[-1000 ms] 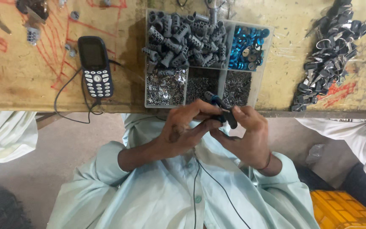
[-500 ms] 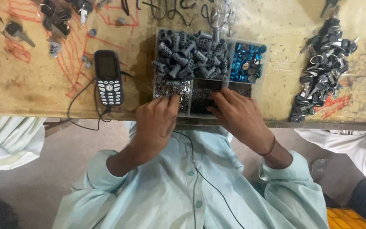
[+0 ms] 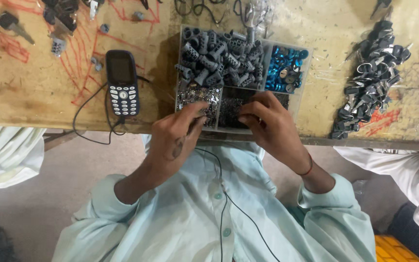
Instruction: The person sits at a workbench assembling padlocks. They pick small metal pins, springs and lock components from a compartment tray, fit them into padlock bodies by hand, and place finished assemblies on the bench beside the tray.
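Observation:
A clear plastic tray with several compartments stands at the near edge of the wooden table. It holds grey plastic pieces, blue round pieces, tiny silver bits and small dark bits. My left hand reaches into the silver bits with thumb and forefinger close together. My right hand rests over the dark bits with its fingers curled down. What either hand holds is hidden by the fingers.
A dark push-button phone lies left of the tray, its black cable looping over the table edge. A heap of black and silver parts lies at the right. Keys lie far left. Other people's white sleeves flank me.
A second ago both hands held a small dark piece over my lap. They have since moved up to the tray, the left onto the silver bits, the right onto the dark bits.

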{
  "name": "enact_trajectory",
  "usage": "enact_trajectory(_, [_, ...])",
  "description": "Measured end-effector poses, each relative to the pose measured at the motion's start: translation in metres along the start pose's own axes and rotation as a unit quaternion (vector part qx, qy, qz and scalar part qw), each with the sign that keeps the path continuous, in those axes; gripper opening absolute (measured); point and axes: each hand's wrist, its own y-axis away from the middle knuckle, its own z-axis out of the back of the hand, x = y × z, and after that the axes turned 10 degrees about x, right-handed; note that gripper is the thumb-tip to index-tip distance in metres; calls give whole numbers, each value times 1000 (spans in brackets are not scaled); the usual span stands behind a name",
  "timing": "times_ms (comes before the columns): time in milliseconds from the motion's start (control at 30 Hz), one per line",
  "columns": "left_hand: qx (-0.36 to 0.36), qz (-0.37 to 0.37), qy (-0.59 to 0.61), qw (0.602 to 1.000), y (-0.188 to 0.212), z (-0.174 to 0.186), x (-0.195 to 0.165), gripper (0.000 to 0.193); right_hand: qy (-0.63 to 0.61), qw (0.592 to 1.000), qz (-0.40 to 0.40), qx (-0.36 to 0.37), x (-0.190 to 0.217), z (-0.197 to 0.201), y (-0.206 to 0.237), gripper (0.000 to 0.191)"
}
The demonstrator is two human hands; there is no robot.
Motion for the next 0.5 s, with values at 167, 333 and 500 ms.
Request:
enact_trajectory(167, [1, -52, 77, 996, 2, -12, -4, 17, -498, 855, -140, 40, 0, -6, 9, 14])
enact_trajectory(333, [102, 109, 444, 884, -9, -39, -8, 19, -509, 859, -50, 1, 1, -23, 23, 18])
enact_trajectory(500, [47, 17, 414, 909, -5, -55, -6, 14, -447, 893, -21, -41, 1, -27, 25, 20])
